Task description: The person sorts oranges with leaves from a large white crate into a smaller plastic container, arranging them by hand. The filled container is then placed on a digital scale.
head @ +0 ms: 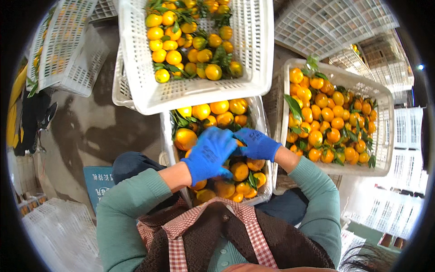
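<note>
Both hands wear blue work gloves over a plastic-lined white crate (164, 132) of orange mandarins (223, 188) with green leaves, in front of my body. My left hand (210, 154) is blurred, palm down over the fruit, its fingers reaching toward the other hand. Whether anything is under it cannot be seen. Close beside it, my right hand (258, 144) has its fingers and thumb bent around a mandarin (240, 143), of which only a small orange patch shows. The two gloves nearly touch or overlap there.
A white slatted crate (253, 44) of leafy mandarins overhangs the lined crate's far end. Another full crate (385, 136) stands to the right. Stacked crates (336, 23) rise at back right, others (64, 51) at far left. A blue box (97, 183) bears writing near my left knee.
</note>
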A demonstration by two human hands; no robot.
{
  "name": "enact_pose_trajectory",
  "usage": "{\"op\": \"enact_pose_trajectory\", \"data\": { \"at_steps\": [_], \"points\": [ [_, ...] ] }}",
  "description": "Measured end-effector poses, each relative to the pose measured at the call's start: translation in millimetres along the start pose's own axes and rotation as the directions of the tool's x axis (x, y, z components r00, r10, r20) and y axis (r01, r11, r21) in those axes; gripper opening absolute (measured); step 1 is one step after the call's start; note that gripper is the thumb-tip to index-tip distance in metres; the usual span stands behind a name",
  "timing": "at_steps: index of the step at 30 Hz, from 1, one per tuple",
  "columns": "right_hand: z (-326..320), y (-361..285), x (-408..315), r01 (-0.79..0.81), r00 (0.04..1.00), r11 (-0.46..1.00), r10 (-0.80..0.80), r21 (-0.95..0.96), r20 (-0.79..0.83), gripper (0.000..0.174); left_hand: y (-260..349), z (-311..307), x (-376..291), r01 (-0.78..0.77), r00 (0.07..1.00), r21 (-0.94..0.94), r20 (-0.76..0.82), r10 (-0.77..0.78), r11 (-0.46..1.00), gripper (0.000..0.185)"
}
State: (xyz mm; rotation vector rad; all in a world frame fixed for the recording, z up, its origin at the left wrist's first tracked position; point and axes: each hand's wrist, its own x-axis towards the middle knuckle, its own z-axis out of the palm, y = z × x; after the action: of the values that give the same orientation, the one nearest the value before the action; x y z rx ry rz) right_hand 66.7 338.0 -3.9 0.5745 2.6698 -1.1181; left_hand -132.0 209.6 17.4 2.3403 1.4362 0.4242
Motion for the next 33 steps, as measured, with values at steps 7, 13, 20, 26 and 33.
{"op": "enact_pose_trajectory", "data": {
  "at_steps": [7, 13, 20, 26, 33],
  "points": [
    [-128.0, -45.9, 108.8, -0.024, 0.676, 0.985, 0.143, -0.173, 0.723, 0.053, 4.1, 22.5, 6.6, -0.085, 0.996, -0.159, -0.039, 0.080, 0.984, 0.097],
    [-136.0, -50.8, 322.2, -0.312, 0.942, 0.820, 0.331, -0.480, -0.047, 0.071, 3.4, 19.9, 6.8, -0.085, 0.996, -0.138, 0.021, 0.089, 0.987, 0.090],
    [-96.4, -19.8, 342.0, -0.186, 0.981, 0.941, 0.163, -0.282, -0.105, 0.070, -0.7, 23.4, 3.0, -0.088, 0.996, -0.141, 0.021, 0.092, 0.986, 0.086],
    [-141.5, -71.8, 117.5, 0.280, 0.794, 0.877, -0.440, -0.391, -0.418, 0.061, -0.2, 22.9, 5.7, -0.075, 0.995, -0.197, 0.043, 0.085, 0.978, 0.085],
    [-43.2, -27.7, -23.7, -0.236, 0.968, 0.750, 0.129, -0.617, -0.214, 0.065, -5.5, 14.6, 9.8, -0.092, 0.989, -0.197, 0.096, 0.113, 0.976, 0.080]
  ]
}}
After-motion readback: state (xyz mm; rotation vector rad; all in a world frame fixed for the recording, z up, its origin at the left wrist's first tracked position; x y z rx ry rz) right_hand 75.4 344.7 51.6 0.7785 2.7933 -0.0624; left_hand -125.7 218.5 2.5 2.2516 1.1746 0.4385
